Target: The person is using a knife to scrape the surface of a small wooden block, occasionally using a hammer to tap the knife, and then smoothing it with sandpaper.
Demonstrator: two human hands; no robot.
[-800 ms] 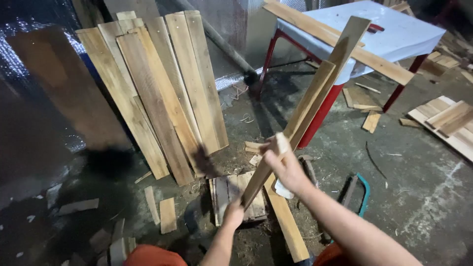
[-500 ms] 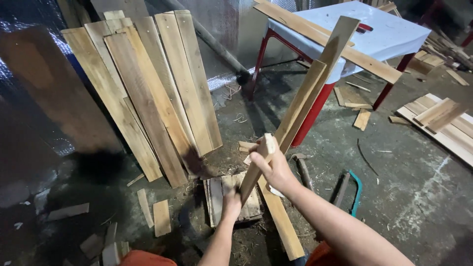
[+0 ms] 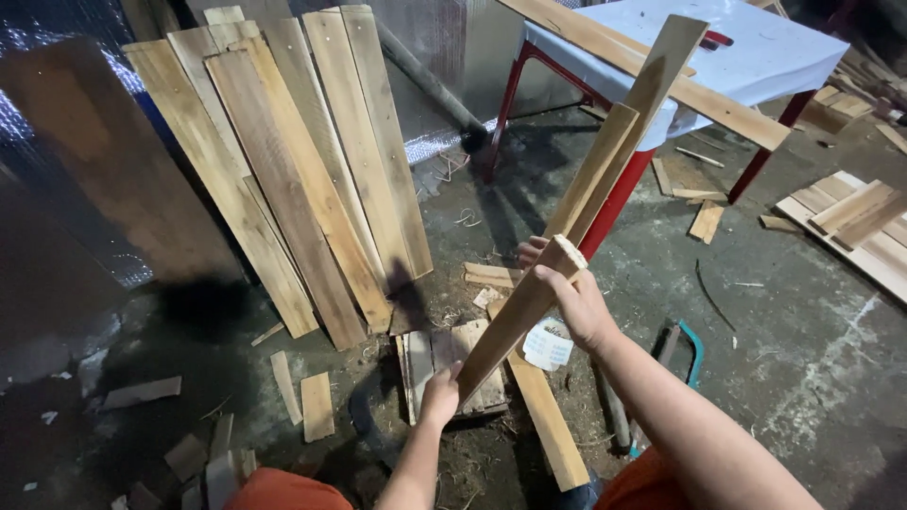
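My left hand (image 3: 441, 394) grips the lower end of a bundle of long wooden slats (image 3: 605, 165) that slants up to the right. My right hand (image 3: 574, 297) is wrapped around the same bundle higher up, over the cut end of a shorter slat (image 3: 570, 253). The slats' low end rests near a small square wooden block (image 3: 453, 368) on the floor. The longest slat's tip reaches in front of the white table (image 3: 784, 57).
Several long planks (image 3: 293, 179) lean against the back wall at the left. Another plank (image 3: 548, 420) lies flat on the floor under my arms. A teal-framed saw (image 3: 690, 354) lies right of them. Offcuts litter the dirty floor, with a board stack (image 3: 860, 231) far right.
My right hand has slid up the bundle to the end of the shorter slat. The bundle has shifted slightly and the view has tilted a little.
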